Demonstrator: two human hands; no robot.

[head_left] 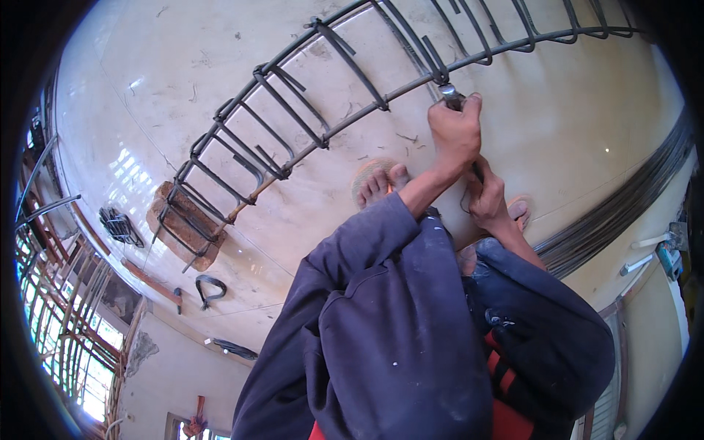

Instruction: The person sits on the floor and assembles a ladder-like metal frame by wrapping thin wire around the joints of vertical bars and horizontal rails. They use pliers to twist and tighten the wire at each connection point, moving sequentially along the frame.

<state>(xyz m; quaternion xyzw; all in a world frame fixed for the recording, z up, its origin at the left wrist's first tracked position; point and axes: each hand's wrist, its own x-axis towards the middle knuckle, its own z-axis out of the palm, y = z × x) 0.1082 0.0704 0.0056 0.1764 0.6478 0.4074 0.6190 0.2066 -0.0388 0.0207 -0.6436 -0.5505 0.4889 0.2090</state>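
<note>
A long cage of dark steel rebar (352,119), with square stirrups along it, curves across the upper part of the head view. My left hand (456,136) is closed round a pair of pincers (451,94). Their metal jaws touch the cage's near bar where a stirrup crosses it. My right hand (488,199) is closed just below the left wrist, apart from the cage. A dark, handle-like piece and a thin curved wire show at its fingers, but what it grips is largely hidden.
A reddish-brown block (187,227) stands under the cage's left end. Bundled dark rods (616,209) lie at right. On the pale floor at left are a coil of dark wire (121,227) and a bent strip loop (211,291). My sandalled foot (380,185) is below the cage.
</note>
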